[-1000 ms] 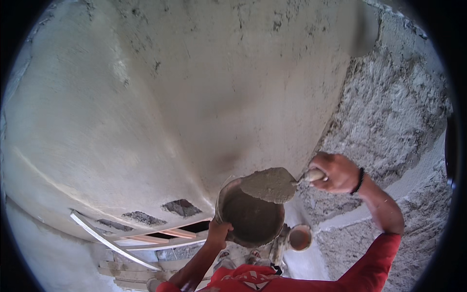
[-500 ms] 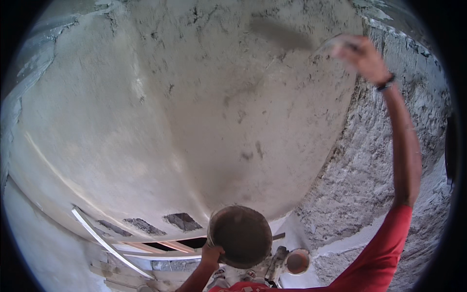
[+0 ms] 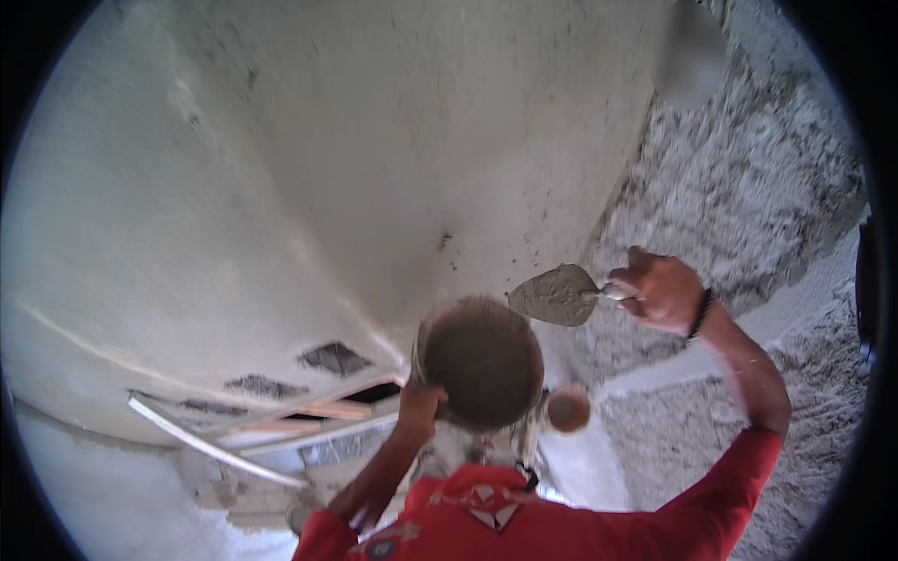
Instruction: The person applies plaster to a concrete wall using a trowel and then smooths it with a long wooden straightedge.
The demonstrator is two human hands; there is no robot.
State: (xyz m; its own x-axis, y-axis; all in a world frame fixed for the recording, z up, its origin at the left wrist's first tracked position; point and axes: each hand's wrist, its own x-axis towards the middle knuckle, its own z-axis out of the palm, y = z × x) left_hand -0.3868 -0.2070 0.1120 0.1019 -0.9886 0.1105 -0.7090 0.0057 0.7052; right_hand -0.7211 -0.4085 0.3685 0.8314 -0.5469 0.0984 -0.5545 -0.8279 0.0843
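My right hand (image 3: 662, 292) is closed round the handle of a pointed trowel (image 3: 558, 295), its blade smeared with wet grey mortar. The blade points left, beside the upper right rim of a round bucket (image 3: 484, 363). That bucket holds a dark grey mortar mix. Gripping its left rim is my left hand (image 3: 423, 411), with the fingertips partly hidden by the bucket. Beyond them rises a wall of smooth grey plaster (image 3: 374, 168), with a few dark specks just above the bucket.
Rough, uneven render (image 3: 739, 187) covers the wall on the right. A smaller bucket (image 3: 567, 409) stands below. At lower left are a long pale strip (image 3: 210, 444), wooden boards (image 3: 337, 409) and dark holes in the wall (image 3: 334, 358).
My right hand has come down from high on the wall with the trowel, to beside the bucket. The bucket and my left hand appear higher in the view, which has shifted.
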